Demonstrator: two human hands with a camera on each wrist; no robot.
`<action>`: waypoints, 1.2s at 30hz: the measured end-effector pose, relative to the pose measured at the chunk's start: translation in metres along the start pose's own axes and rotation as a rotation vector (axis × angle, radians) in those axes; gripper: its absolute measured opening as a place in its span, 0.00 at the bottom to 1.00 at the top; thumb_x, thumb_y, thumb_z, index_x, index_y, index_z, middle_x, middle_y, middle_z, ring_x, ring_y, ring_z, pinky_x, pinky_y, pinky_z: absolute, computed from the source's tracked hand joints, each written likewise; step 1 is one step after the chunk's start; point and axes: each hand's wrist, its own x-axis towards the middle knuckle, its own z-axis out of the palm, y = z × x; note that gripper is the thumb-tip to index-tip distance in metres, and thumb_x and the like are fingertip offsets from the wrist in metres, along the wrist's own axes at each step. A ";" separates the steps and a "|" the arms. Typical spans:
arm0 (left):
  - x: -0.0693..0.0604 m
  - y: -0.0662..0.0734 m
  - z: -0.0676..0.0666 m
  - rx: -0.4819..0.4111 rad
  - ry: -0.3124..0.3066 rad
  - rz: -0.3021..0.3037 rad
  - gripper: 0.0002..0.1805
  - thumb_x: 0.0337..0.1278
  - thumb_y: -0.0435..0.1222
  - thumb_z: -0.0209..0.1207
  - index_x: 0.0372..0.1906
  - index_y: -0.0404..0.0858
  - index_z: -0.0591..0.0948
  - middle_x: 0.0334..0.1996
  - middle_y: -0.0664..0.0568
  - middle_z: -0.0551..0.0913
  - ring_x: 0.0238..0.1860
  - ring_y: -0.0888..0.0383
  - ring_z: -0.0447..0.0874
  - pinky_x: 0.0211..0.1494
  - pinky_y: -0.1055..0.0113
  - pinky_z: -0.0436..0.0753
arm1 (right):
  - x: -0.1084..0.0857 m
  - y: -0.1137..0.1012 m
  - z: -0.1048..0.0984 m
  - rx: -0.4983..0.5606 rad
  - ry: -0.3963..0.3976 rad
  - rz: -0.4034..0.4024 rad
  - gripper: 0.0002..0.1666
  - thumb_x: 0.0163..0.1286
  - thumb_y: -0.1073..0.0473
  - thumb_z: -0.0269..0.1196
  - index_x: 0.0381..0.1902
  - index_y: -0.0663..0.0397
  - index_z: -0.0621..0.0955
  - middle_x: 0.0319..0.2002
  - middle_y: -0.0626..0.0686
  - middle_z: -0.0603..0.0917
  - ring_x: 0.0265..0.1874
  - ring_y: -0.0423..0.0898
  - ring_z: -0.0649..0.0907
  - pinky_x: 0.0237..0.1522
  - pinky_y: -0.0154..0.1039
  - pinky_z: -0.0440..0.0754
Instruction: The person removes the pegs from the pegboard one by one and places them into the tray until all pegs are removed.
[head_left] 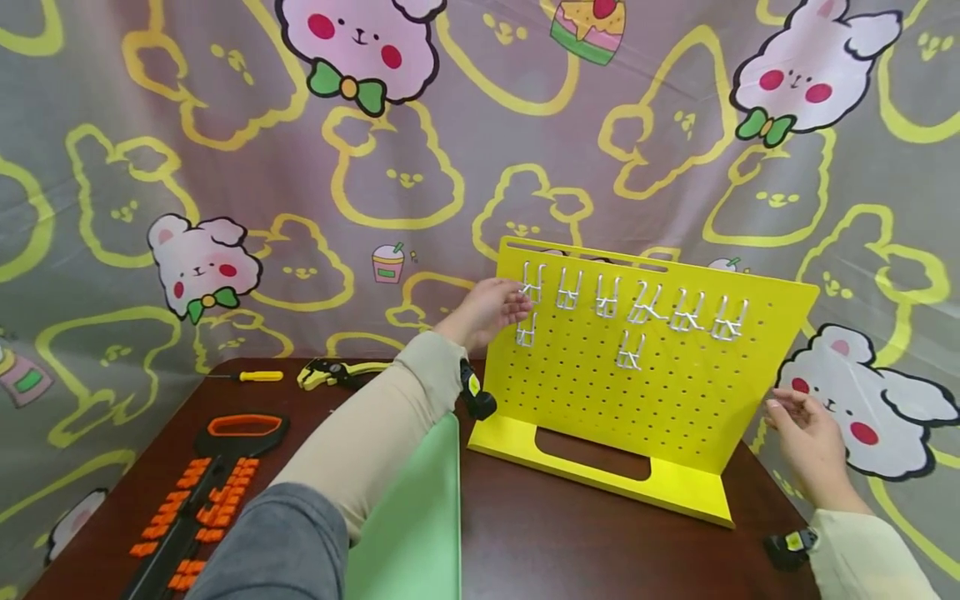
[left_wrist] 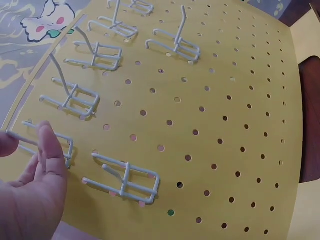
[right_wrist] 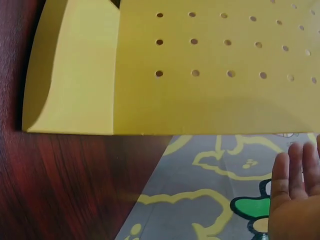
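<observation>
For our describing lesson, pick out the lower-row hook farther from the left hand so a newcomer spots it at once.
On the dark table stands a yellow pegboard, with six white hooks along its top. Below them hang just two more. One is by the left hand; yours is the other hook, set apart by hanging nearer the board's middle.

A screwdriver [head_left: 260, 376] lies by the table's [head_left: 525, 533] far left corner, pliers [head_left: 322, 372] to its right; toward the right edge stands a pegboard [head_left: 585, 400], hooks [head_left: 643, 312] mostly along its top.
</observation>
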 end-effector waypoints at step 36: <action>-0.026 0.013 -0.019 0.026 0.086 0.073 0.04 0.73 0.29 0.60 0.46 0.34 0.78 0.50 0.38 0.83 0.37 0.55 0.84 0.35 0.73 0.83 | 0.016 0.001 -0.009 -0.058 -0.116 -0.032 0.23 0.79 0.58 0.60 0.58 0.72 0.68 0.33 0.31 0.75 0.29 0.25 0.79 0.30 0.20 0.81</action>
